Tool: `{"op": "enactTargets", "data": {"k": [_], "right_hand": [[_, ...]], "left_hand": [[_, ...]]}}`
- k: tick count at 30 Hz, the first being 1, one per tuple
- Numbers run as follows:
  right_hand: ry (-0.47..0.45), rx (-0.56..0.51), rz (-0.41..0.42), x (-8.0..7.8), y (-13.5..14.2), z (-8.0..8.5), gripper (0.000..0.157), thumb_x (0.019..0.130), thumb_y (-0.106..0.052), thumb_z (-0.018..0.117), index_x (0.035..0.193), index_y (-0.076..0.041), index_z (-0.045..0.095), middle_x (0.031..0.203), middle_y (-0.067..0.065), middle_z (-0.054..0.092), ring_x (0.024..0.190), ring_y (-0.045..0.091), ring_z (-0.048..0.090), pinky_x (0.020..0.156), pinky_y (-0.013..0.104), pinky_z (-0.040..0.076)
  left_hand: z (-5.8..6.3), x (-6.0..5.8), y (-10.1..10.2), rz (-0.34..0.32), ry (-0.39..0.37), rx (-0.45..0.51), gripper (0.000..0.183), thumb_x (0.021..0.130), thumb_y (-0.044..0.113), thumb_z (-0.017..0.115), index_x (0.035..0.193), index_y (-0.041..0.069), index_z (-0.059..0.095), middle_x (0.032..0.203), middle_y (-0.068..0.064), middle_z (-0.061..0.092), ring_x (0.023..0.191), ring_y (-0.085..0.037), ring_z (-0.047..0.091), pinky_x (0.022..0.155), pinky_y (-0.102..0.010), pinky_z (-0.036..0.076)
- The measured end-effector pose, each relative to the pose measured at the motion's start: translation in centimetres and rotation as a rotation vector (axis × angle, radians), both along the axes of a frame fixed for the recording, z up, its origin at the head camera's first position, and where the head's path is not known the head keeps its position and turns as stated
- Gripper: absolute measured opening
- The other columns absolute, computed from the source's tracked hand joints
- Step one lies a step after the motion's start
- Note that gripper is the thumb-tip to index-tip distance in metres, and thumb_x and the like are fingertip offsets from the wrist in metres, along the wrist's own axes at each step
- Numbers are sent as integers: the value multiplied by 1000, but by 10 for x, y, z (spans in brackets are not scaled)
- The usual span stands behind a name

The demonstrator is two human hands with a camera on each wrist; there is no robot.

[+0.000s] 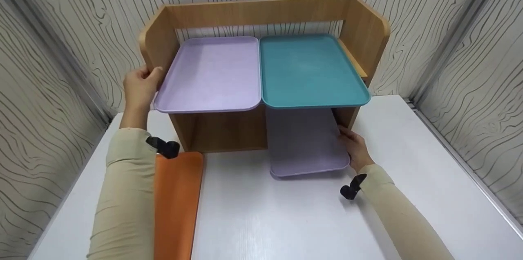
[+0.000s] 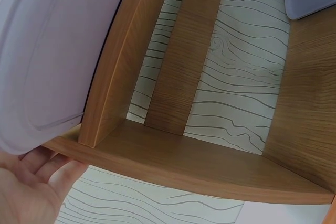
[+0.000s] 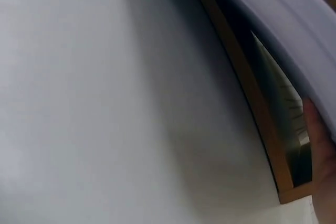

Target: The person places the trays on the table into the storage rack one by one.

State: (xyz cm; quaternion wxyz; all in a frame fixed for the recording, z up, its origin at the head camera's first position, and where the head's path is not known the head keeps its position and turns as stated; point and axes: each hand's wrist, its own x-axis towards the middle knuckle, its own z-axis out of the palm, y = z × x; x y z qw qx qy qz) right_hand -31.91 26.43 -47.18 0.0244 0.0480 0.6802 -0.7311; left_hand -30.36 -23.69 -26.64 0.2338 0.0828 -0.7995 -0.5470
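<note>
A wooden two-level desk shelf (image 1: pixel 261 11) stands on the white table. My left hand (image 1: pixel 140 86) grips the front edge of its left side panel; in the left wrist view the fingers curl round the wood beside the upper tray. On top, a light purple tray (image 1: pixel 216 74) and a teal tray (image 1: pixel 312 70) lie side by side. My right hand (image 1: pixel 354 147) holds the right edge of a second purple tray (image 1: pixel 308 145), which sticks out of the lower right compartment. In the right wrist view a finger lies along that tray's rim.
An orange tray (image 1: pixel 177 207) lies on the table (image 1: pixel 245 219) at the left front, partly hidden by my left sleeve. Beside it opens the lower left compartment (image 1: pixel 231 129). Wood-patterned walls (image 1: pixel 449 27) enclose the back and both sides.
</note>
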Motion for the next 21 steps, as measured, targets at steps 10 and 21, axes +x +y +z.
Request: {"op": "enactTargets", "data": {"k": [10, 21], "right_hand": [[50, 162, 83, 0, 3, -8, 55, 98, -10, 43, 149, -5, 22, 154, 15, 21, 139, 28, 22, 113, 42, 19], [130, 253, 103, -5, 1, -20, 57, 100, -15, 45, 149, -5, 18, 154, 15, 18, 141, 28, 19, 112, 43, 20]], "left_hand": [[1, 1, 0, 6, -8, -1, 37, 92, 28, 54, 115, 0, 64, 101, -7, 64, 80, -9, 54, 70, -20, 45], [0, 0, 0, 26, 9, -30, 35, 91, 28, 56, 108, -1, 66, 89, -1, 64, 75, -8, 53, 66, -19, 44]]}}
